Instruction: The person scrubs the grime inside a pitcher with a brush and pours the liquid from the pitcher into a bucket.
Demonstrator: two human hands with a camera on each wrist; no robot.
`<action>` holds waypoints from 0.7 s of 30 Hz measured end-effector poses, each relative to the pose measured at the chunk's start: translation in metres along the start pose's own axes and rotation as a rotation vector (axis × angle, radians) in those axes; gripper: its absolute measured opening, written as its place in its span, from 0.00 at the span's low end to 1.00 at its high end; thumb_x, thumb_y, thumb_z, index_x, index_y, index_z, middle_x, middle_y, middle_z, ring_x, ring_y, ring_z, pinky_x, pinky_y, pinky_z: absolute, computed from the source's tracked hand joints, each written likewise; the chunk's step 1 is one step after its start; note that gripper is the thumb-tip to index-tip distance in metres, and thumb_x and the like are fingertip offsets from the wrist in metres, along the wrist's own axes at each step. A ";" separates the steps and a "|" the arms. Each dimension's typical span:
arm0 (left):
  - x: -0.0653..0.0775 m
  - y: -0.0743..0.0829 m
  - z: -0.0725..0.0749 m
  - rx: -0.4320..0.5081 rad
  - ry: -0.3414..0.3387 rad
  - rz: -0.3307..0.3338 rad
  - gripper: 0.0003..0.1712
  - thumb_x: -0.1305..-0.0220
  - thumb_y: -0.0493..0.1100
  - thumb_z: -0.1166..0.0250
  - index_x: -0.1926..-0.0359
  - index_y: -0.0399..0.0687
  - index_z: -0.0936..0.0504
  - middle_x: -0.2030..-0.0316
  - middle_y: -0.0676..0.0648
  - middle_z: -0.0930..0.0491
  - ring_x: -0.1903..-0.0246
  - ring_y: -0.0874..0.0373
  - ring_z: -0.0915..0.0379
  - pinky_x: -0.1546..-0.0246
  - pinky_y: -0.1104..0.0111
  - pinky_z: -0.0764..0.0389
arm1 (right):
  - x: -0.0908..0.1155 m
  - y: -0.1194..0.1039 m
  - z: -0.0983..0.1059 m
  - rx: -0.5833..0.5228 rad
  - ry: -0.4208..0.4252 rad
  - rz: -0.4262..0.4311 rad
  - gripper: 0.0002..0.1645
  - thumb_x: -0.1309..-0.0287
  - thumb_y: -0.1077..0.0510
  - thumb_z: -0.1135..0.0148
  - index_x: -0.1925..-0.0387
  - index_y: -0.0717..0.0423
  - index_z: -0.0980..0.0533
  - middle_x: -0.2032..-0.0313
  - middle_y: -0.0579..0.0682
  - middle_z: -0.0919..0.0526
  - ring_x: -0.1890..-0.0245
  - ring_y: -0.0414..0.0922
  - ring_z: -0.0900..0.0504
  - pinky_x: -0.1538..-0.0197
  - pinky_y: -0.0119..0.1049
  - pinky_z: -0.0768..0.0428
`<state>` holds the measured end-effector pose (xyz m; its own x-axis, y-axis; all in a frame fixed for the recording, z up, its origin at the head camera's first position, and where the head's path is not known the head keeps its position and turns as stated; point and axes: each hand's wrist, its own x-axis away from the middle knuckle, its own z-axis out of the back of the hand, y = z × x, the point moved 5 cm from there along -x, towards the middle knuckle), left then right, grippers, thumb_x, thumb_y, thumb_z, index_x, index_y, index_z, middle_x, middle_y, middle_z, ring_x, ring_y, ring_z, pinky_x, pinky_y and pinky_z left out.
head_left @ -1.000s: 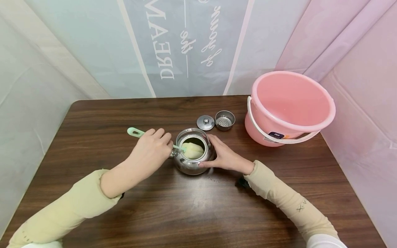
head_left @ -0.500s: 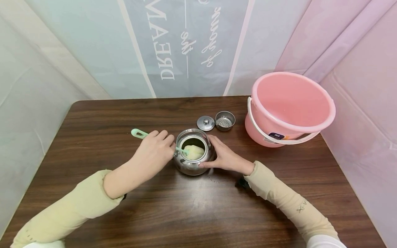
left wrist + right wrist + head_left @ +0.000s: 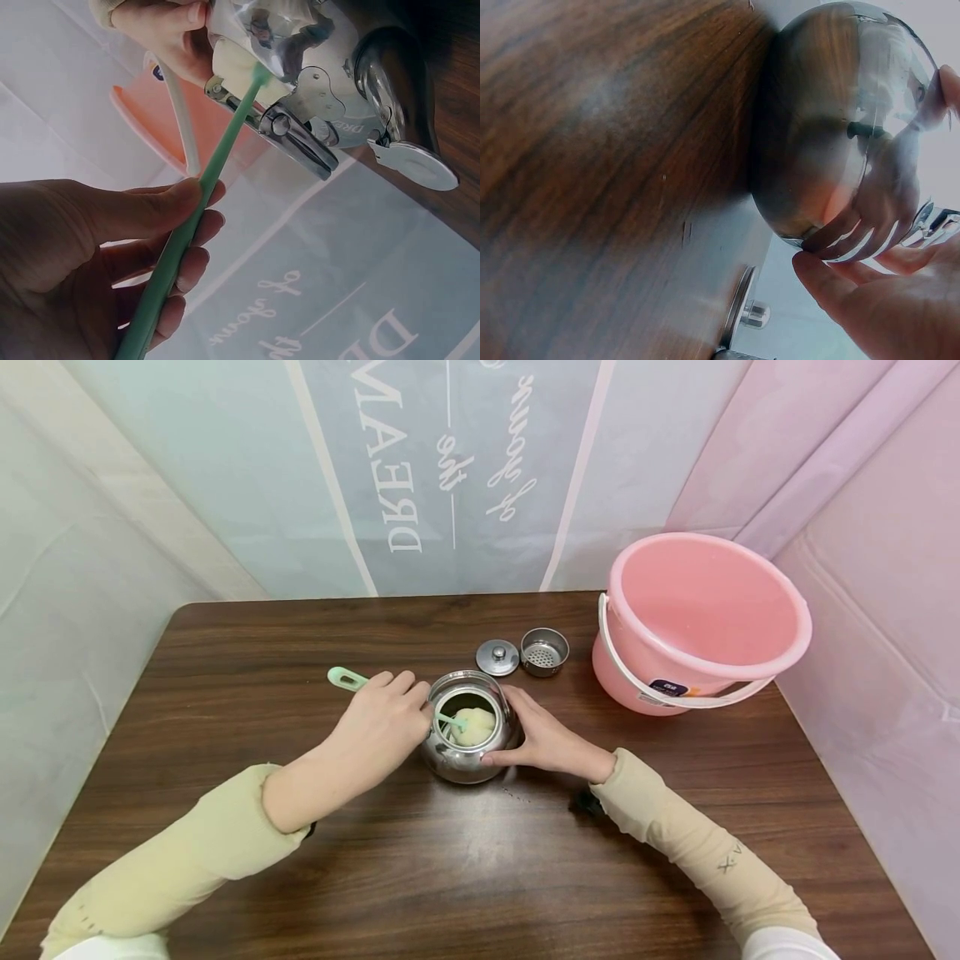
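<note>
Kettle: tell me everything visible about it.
Round-bodied, shiny, steel-looking kettle, upright on the wood-grain table, mouth uncovered. Spout with a hinged flap; metal handle, apparently folded down. The right hand grips its side; the left hand holds a green-handled sponge whose pale head sits in the mouth. The inside is mostly hidden.

Mirrored "DREAM", "the", "of your" on backdrop (image 3: 487, 564), "X" on right sleeve (image 3: 701, 852), illegible label (image 3: 667, 687) on bucket (image 3: 641, 647)

Kettle (image 3: 459, 767): shiny round steel, upright, mouth open. Brush (image 3: 178, 247): green, tilted, pale sponge head (image 3: 476, 727) inside kettle mouth, slotted handle end (image 3: 360, 683) sticking out between 9 and 10 o'clock.
</note>
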<state>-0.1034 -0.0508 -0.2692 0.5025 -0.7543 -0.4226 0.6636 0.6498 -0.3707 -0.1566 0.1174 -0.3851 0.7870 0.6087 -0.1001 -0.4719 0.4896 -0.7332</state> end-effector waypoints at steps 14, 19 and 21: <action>-0.003 -0.004 -0.008 0.016 0.013 0.030 0.10 0.55 0.27 0.36 0.85 0.41 0.23 0.84 0.47 0.34 0.80 0.52 0.38 0.80 0.68 0.39 | 0.000 0.001 -0.001 -0.004 -0.003 -0.009 0.57 0.62 0.42 0.27 0.35 0.56 0.46 0.39 0.52 0.38 0.40 0.44 0.38 0.38 0.42 0.39; -0.004 -0.005 -0.008 0.016 0.019 0.038 0.09 0.55 0.27 0.37 0.85 0.41 0.23 0.83 0.47 0.34 0.80 0.52 0.38 0.81 0.68 0.39 | 0.000 0.001 0.000 -0.002 -0.005 -0.013 0.57 0.62 0.42 0.28 0.35 0.56 0.46 0.39 0.52 0.39 0.40 0.44 0.38 0.38 0.42 0.39; -0.004 -0.006 -0.008 0.015 0.016 0.043 0.09 0.54 0.27 0.37 0.84 0.41 0.22 0.83 0.47 0.33 0.80 0.52 0.38 0.80 0.68 0.39 | 0.001 0.001 0.000 -0.001 -0.006 -0.014 0.57 0.62 0.42 0.28 0.35 0.57 0.46 0.39 0.52 0.39 0.40 0.44 0.38 0.38 0.42 0.39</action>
<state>-0.1139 -0.0509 -0.2720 0.5216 -0.7242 -0.4510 0.6503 0.6797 -0.3394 -0.1563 0.1181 -0.3857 0.7912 0.6055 -0.0858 -0.4602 0.4972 -0.7355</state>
